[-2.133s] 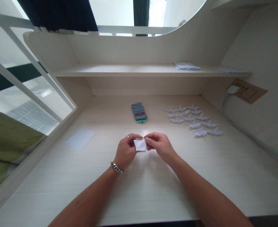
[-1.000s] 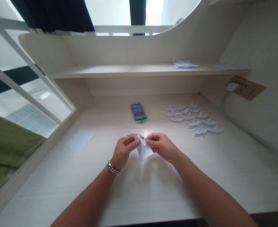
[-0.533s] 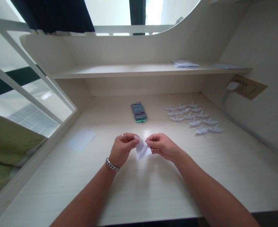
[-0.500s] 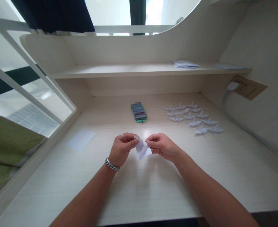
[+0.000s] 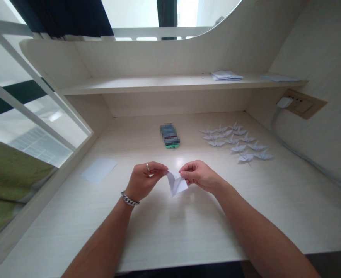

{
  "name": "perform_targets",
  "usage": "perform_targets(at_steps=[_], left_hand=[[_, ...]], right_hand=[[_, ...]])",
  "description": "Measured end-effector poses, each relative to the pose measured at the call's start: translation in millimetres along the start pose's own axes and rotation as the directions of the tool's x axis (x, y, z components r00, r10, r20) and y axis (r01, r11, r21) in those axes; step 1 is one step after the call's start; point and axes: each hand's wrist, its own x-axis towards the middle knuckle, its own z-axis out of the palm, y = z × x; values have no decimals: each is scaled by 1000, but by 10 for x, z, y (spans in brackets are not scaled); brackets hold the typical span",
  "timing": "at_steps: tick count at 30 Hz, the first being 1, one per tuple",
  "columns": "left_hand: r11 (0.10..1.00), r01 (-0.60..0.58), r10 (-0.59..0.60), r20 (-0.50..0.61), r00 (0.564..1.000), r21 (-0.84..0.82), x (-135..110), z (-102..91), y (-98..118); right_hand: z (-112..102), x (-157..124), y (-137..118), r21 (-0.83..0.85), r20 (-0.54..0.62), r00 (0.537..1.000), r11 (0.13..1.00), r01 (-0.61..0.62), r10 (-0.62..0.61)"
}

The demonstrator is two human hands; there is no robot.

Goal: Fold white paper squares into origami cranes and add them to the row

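Observation:
A small folded piece of white paper [image 5: 176,184] is held up above the desk between both hands, with creased flaps that spread at the top. My left hand [image 5: 145,178], with a ring and a chain bracelet, pinches its upper left corner between thumb and fingertips. My right hand [image 5: 198,175] grips the upper right edge, thumb in front and fingers curled behind. Toward the back right of the desk sit several folded paper cranes [image 5: 231,139] in loose rows. A flat white paper sheet [image 5: 99,170] lies to the left of my left hand.
A blurred dark object with a green end [image 5: 170,136] lies at the middle back of the desk [image 5: 159,239]. Stacked papers [image 5: 226,75] rest on the shelf [image 5: 147,85]. A plug [image 5: 285,102] with a grey cable is in the right wall socket. White rails border the left side.
My left hand has shifted left, from gripping over the paper's flap to pinching only its corner tip. The right hand keeps its hold. The view has tilted slightly.

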Motion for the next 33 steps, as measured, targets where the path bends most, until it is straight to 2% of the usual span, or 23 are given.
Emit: perform_targets(at_steps=[3,4,6,9,10,12,15,18,20,22,25,28,30,33], left_hand=[[966,87,-110,-82,991,-242,11,7,-36],[935,126,-159,-74,984,-333,13,18,-48],[854,242,-258,31,966,-459,11,59,-68],[756,450,-382,237,893,-476,-16,176,-93],[732,491,-398,288,871,-473,-28,221,-102],[709,516,-410,313,856,-481,-47,302,-122],[766,476,-436,195,879,-432,-49,362,-151],[844,403,-429,5,903,-355,-33,358,-162],[899,357,-391,-93,916,-255,-30,349,-165],[943,308,-324,-150,934,-123,-42,352,-171],[970,229,-212,-174,962,84,-78,383,-175],[963,141,-116,-118,986,231,-114,422,-161],[959,62,-49,-53,997,277,-130,439,-156],[948,-37,34,16,999,317,-138,451,-179]], right_hand=[[0,6,-3,31,-17,1000,999,19,-19],[2,9,-4,48,-30,999,998,27,-26],[8,18,-3,78,-59,997,996,46,-42],[12,35,13,82,-92,992,993,89,-81],[13,41,20,66,-103,990,992,106,-99],[19,52,31,10,-119,984,991,136,-134],[37,57,34,-126,-176,964,976,179,-200],[81,34,35,-318,-234,906,908,272,-353],[133,5,46,-501,-179,866,801,328,-466],[199,-23,68,-679,-85,833,643,353,-547],[289,-43,102,-849,-72,769,444,287,-635],[333,-41,115,-908,-71,729,346,235,-681],[338,-35,114,-909,-93,721,354,221,-687],[328,-22,113,-864,-185,722,460,203,-666]])
